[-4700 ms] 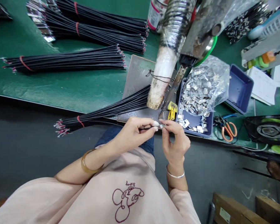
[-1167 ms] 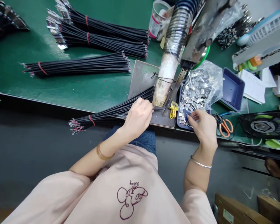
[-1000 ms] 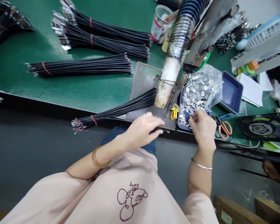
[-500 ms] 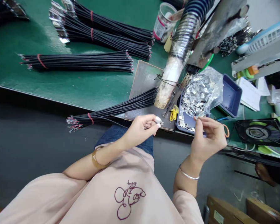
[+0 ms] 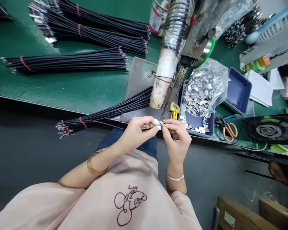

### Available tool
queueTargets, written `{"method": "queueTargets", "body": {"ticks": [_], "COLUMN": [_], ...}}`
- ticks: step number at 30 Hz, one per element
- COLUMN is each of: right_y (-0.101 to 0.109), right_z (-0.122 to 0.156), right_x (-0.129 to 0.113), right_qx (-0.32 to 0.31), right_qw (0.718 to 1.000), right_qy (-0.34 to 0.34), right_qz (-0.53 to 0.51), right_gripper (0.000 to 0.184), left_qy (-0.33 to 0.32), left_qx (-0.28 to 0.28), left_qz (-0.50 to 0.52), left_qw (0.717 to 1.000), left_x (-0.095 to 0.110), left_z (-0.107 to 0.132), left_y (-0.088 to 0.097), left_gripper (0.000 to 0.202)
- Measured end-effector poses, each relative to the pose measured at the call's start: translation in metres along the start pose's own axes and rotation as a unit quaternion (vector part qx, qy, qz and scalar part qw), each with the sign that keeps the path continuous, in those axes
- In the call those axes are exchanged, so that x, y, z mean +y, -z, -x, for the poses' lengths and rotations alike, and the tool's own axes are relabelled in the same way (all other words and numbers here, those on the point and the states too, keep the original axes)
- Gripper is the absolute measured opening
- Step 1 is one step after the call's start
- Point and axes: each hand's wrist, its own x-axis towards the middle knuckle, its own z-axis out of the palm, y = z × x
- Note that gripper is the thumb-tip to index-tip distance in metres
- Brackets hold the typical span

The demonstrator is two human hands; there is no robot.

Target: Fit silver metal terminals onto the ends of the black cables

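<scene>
My left hand, with white coverings on thumb and fingertip, pinches the end of a black cable. Fingertip to fingertip with it, my right hand is closed on a small silvery metal connector at the cable's end. The fingers partly hide how the two pieces meet. Just behind the hands lies a tied bundle of black cables, its far ends on a grey board and its stripped ends past the table edge. To the right, a blue tray holds a plastic bag of small metal connectors.
A soldering iron and a taped duct hose slant down over the board. A yellow clip-like piece lies near the tray. Orange-handled pliers and a fan are farther right. More cable bundles lie at left.
My right hand has moved left from above the tray to meet my left hand at the cable end. The view has shifted slightly, and the orange-handled pliers are now uncovered.
</scene>
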Motion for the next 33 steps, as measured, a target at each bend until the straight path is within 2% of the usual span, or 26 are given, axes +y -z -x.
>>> {"method": "queueTargets", "body": {"ticks": [4, 8, 11, 14, 17, 21, 24, 29, 33], "right_y": [0.002, 0.009, 0.017, 0.022, 0.021, 0.018, 0.019, 0.018, 0.016], "right_z": [0.001, 0.0, -0.001, -0.001, 0.0, 0.0, 0.001, 0.002, 0.003], "right_x": [0.001, 0.004, 0.004, 0.003, 0.001, 0.0, 0.0, 0.005, 0.006], "right_qx": [-0.005, -0.012, -0.04, -0.059, -0.053, -0.042, -0.054, -0.053, -0.053], "right_qw": [1.0, 0.993, 0.981, 0.973, 0.979, 0.986, 0.986, 0.998, 0.998], "right_qy": [0.012, 0.09, 0.143, 0.161, 0.137, 0.106, 0.102, 0.013, -0.001], "right_qz": [0.018, 0.075, 0.125, 0.152, 0.141, 0.123, 0.117, 0.003, -0.028], "right_gripper": [0.006, 0.011, 0.019, 0.02, 0.017, 0.016, 0.018, 0.013, 0.009], "left_qy": [-0.004, -0.027, -0.092, -0.178, -0.249, -0.29, -0.305, -0.321, -0.324], "left_qx": [0.0, -0.005, -0.01, -0.009, -0.009, -0.003, 0.003, 0.017, 0.008], "left_qz": [-0.005, -0.038, -0.109, -0.196, -0.262, -0.304, -0.31, -0.309, -0.294], "left_qw": [1.0, 0.999, 0.99, 0.964, 0.933, 0.907, 0.901, 0.895, 0.899], "left_x": [-0.002, -0.005, -0.006, -0.008, -0.01, -0.013, -0.015, -0.015, -0.015], "left_z": [0.0, 0.001, 0.001, 0.0, 0.0, 0.0, 0.001, 0.003, 0.003], "left_y": [0.0, 0.001, 0.002, 0.003, 0.004, 0.005, 0.005, 0.003, 0.005], "left_gripper": [0.011, 0.011, 0.013, 0.013, 0.012, 0.013, 0.013, 0.013, 0.012]}}
